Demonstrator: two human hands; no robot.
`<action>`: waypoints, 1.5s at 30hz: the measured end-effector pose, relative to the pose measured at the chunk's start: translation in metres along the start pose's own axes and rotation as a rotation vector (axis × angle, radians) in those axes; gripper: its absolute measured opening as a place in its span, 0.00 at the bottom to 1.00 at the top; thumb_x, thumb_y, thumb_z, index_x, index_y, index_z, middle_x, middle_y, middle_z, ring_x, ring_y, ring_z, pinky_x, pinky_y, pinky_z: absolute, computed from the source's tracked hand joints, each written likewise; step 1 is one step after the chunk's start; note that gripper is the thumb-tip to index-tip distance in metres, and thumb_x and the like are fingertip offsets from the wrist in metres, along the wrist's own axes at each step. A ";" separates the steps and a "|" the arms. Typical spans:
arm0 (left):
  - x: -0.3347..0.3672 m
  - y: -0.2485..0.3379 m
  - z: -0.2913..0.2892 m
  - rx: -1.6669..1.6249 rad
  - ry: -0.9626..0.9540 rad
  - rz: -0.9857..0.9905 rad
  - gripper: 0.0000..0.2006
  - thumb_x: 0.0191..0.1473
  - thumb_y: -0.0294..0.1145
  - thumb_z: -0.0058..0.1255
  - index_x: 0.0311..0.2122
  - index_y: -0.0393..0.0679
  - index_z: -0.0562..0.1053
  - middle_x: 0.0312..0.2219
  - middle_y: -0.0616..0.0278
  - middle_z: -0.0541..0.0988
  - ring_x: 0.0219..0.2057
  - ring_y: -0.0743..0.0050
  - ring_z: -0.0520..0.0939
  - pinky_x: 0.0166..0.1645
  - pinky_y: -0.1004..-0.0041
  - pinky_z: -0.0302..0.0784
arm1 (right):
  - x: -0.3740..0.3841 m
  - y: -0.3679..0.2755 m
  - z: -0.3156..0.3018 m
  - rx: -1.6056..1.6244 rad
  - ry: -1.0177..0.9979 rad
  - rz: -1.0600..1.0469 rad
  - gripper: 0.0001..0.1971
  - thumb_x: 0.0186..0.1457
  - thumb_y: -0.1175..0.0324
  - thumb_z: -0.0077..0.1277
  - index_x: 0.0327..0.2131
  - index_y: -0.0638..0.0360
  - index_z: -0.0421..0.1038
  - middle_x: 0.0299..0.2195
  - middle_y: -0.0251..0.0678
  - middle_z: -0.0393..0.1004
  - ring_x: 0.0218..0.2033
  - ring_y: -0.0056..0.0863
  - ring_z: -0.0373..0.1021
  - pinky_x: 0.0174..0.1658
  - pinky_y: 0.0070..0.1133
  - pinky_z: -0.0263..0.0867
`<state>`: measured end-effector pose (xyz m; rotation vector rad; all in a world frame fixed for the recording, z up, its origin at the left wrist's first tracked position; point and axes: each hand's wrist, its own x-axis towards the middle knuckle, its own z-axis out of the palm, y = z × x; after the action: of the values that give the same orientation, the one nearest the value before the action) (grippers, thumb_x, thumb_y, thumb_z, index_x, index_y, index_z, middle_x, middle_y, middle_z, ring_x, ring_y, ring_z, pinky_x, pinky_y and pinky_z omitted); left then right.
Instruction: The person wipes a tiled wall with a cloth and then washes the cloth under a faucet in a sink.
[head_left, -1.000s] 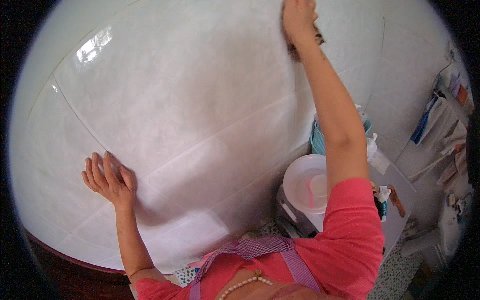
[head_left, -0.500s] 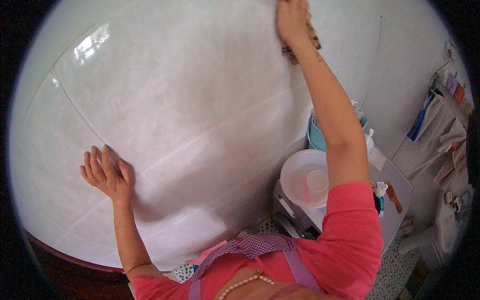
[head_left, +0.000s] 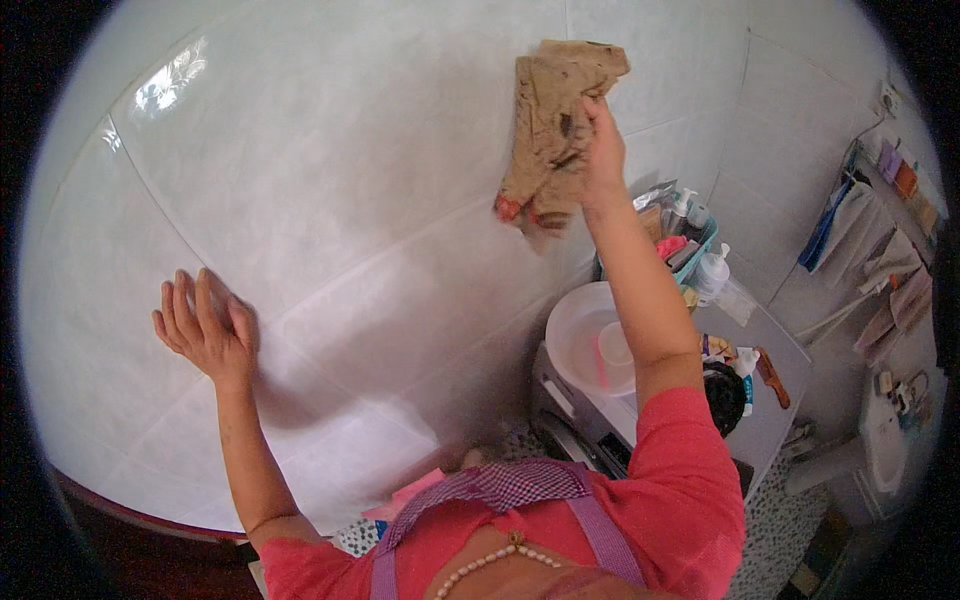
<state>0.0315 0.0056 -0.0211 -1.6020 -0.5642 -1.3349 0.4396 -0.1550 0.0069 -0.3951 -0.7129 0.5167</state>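
Head view: the right hand (head_left: 603, 150), grip clamped on a stained brown rag (head_left: 552, 125), holds it against the white tiled wall (head_left: 330, 200). The left hand (head_left: 200, 330) lies flat on it, fingers spread. A white basin (head_left: 575, 335) sits below.

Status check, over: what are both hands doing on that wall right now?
Right hand gripping brown stained cloth against white tiled wall. Left hand flat on wall, fingers spread. Nothing between cloth and tiles; white basin below.

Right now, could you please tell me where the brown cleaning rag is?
In the head view, the brown rag hangs from the right hand, raised against the white tiled wall, up and right of centre.
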 end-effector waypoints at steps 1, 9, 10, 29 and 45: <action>0.002 0.001 -0.001 -0.003 -0.005 -0.001 0.19 0.53 0.35 0.44 0.52 0.48 0.68 0.55 0.58 0.65 0.58 0.59 0.61 0.62 0.55 0.47 | 0.005 -0.005 -0.015 0.016 0.037 0.044 0.17 0.54 0.64 0.43 0.47 0.57 0.65 0.44 0.36 0.70 0.44 0.31 0.68 0.45 0.27 0.65; 0.001 0.000 0.002 -0.028 0.017 0.000 0.19 0.51 0.36 0.46 0.51 0.49 0.69 0.54 0.62 0.65 0.58 0.64 0.61 0.63 0.59 0.45 | 0.005 -0.013 -0.031 -0.022 0.112 0.186 0.16 0.53 0.62 0.45 0.43 0.61 0.69 0.36 0.35 0.73 0.38 0.29 0.71 0.41 0.25 0.67; 0.001 -0.001 0.001 -0.031 0.019 -0.001 0.19 0.51 0.36 0.46 0.50 0.49 0.69 0.54 0.62 0.65 0.58 0.64 0.61 0.63 0.59 0.45 | 0.007 -0.015 -0.033 -0.051 0.100 0.160 0.16 0.53 0.63 0.45 0.43 0.62 0.68 0.36 0.34 0.73 0.38 0.29 0.71 0.41 0.24 0.67; 0.002 -0.004 0.001 -0.002 0.030 0.020 0.19 0.50 0.33 0.46 0.50 0.47 0.69 0.53 0.59 0.66 0.57 0.61 0.62 0.62 0.58 0.48 | 0.069 -0.041 -0.024 -1.742 -0.246 -0.909 0.16 0.50 0.71 0.47 0.44 0.45 0.70 0.32 0.42 0.68 0.37 0.45 0.67 0.40 0.32 0.65; 0.006 -0.002 0.002 0.027 0.032 0.062 0.19 0.53 0.35 0.45 0.51 0.44 0.68 0.54 0.56 0.66 0.58 0.58 0.62 0.62 0.56 0.49 | 0.056 0.023 -0.068 -1.722 -0.080 -1.091 0.21 0.50 0.64 0.49 0.50 0.50 0.65 0.52 0.42 0.61 0.53 0.47 0.54 0.54 0.42 0.51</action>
<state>0.0329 0.0073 -0.0145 -1.5609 -0.5076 -1.2997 0.5159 -0.1161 -0.0229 -1.4279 -1.1843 -1.2831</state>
